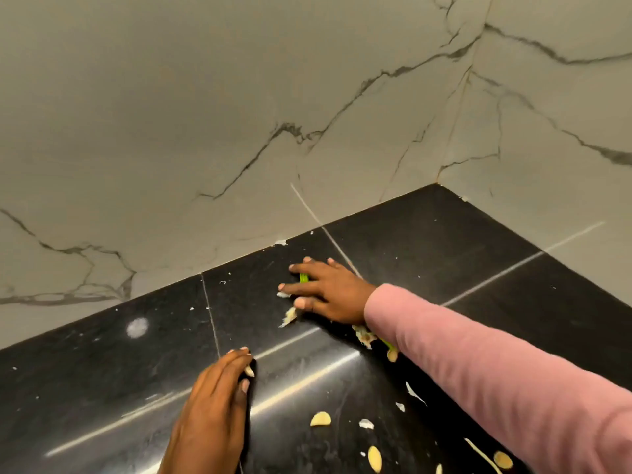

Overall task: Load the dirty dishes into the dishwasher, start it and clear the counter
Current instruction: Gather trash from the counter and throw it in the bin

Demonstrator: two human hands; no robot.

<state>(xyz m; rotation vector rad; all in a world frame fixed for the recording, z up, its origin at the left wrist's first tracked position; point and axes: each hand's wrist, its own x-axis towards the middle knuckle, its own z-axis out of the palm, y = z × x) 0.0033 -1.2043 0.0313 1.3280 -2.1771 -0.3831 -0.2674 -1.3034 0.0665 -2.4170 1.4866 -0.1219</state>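
Note:
A black stone counter (pixel 427 241) carries scattered food scraps. My right hand (pixel 328 292), in a pink sleeve, lies flat on the counter with fingers spread over a green scrap (pixel 303 278) and pale bits (pixel 290 316). It is pressing on them rather than gripping. My left hand (pixel 215 401) rests on its edge nearer the front, fingers together and cupped, with a pale scrap (pixel 249 371) at its fingertips. Yellowish peel pieces (pixel 320 419) lie between and in front of the hands. No dishes or dishwasher are in view.
Grey marble wall tiles (pixel 205 114) rise behind the counter and meet in a corner at the back right. More peels (pixel 374 458) and white flecks (pixel 366 423) lie by my right sleeve. A pale smudge (pixel 137 327) marks the counter at the left.

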